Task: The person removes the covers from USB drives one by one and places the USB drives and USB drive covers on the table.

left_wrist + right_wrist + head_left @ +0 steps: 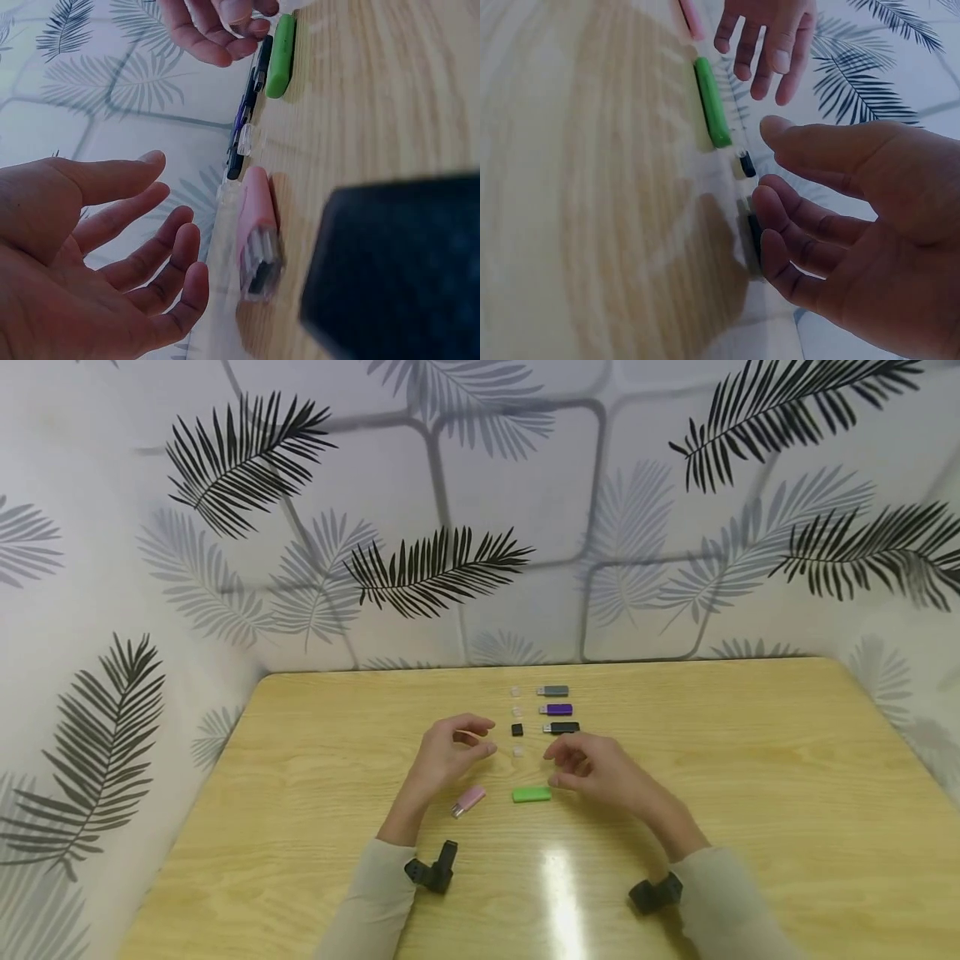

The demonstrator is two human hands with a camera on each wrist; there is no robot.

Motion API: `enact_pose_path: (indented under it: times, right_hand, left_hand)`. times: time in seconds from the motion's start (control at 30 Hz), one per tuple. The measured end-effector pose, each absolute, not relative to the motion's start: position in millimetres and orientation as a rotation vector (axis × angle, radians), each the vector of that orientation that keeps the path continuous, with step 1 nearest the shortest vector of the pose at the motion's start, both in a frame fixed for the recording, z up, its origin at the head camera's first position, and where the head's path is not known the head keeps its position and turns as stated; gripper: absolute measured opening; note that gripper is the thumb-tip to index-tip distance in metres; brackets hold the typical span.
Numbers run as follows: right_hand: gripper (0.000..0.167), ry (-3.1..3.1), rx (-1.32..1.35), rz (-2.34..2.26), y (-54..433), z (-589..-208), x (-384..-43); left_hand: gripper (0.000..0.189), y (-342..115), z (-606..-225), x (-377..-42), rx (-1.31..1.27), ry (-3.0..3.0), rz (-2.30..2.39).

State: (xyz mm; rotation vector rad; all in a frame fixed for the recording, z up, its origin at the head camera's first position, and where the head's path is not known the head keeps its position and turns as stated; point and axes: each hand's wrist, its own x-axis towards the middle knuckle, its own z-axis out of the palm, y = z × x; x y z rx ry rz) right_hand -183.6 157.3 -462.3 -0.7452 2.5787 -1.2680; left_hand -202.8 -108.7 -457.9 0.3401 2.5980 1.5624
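My left hand [448, 752] hovers with relaxed, slightly bent fingers and holds nothing. Just below it lies a pink USB stick [468, 801], tilted, with a clear cap on its plug end in the left wrist view. To the right, my right hand [596, 768] is loosely curved and empty, its fingers close to a green USB stick [531, 794]. No metal plug shows on the green stick. Between the hands sits a small clear cap [517, 752]. Above the right hand lies a black USB stick [561, 727], plug bare, with a black cap [517, 729] left of it.
Farther back lie a purple USB stick [557, 710] and a grey USB stick [552, 691], plugs bare and pointing left. Clear caps [516, 711] lie left of them. The wooden table [315, 793] ends at a leaf-patterned cloth [495, 618] behind.
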Motion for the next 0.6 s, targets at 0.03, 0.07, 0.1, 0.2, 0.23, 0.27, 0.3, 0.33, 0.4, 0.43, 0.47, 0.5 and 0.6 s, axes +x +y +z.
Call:
enact_pose_path:
  times: [0.03,0.07,0.1,0.2,0.23,0.27,0.3,0.33,0.4,0.43,0.47,0.5,0.6]
  right_hand:
    - [0.025,2.565,-0.753,-1.259,155.3,-463.4,-182.9]
    - [0.026,2.554,-0.754,-1.253,153.5,-465.0,-182.6]
    - [0.027,2.543,-0.754,-1.253,151.7,-466.0,-182.1]
    - [0.029,2.53,-0.743,-1.244,148.5,-469.5,-180.5]
    - [0.03,2.534,-0.745,-1.237,147.4,-470.3,-180.2]
    - [0.03,2.539,-0.747,-1.227,146.3,-470.8,-179.9]
    - [0.03,2.548,-0.751,-1.213,145.3,-471.0,-179.5]
    - [0.029,2.557,-0.753,-1.197,144.3,-471.3,-179.2]
    - [0.027,2.574,-0.759,-1.164,142.2,-471.7,-178.9]
    - [0.026,2.58,-0.762,-1.151,141.0,-472.0,-178.8]
    - [0.024,2.585,-0.763,-1.139,140.0,-472.2,-178.8]
    - [0.022,2.588,-0.764,-1.131,139.1,-472.6,-178.9]
    - [0.017,2.596,-0.764,-1.115,137.0,-473.8,-179.1]
  left_hand:
    - [0.03,-110.2,-458.1,-202.8,0.34,2.589,1.57]
    - [0.03,-111.6,-458.3,-203.0,0.338,2.585,1.573]
    - [0.031,-113.0,-458.3,-203.3,0.33,2.583,1.572]
    - [0.031,-116.4,-458.5,-204.4,0.313,2.602,1.541]
    - [0.032,-117.8,-458.3,-204.8,0.305,2.611,1.523]
    - [0.032,-119.2,-458.6,-205.5,0.3,2.622,1.501]
    - [0.032,-120.8,-458.8,-205.9,0.295,2.634,1.477]
    - [0.032,-122.3,-458.7,-206.2,0.29,2.648,1.453]
    - [0.032,-124.8,-458.8,-207.4,0.281,2.667,1.413]
    - [0.033,-125.7,-458.7,-207.9,0.274,2.672,1.397]
    - [0.032,-126.5,-458.8,-208.4,0.276,2.678,1.382]
    - [0.032,-127.2,-458.6,-208.7,0.276,2.68,1.373]
    - [0.03,-128.2,-458.4,-209.2,0.289,2.668,1.362]
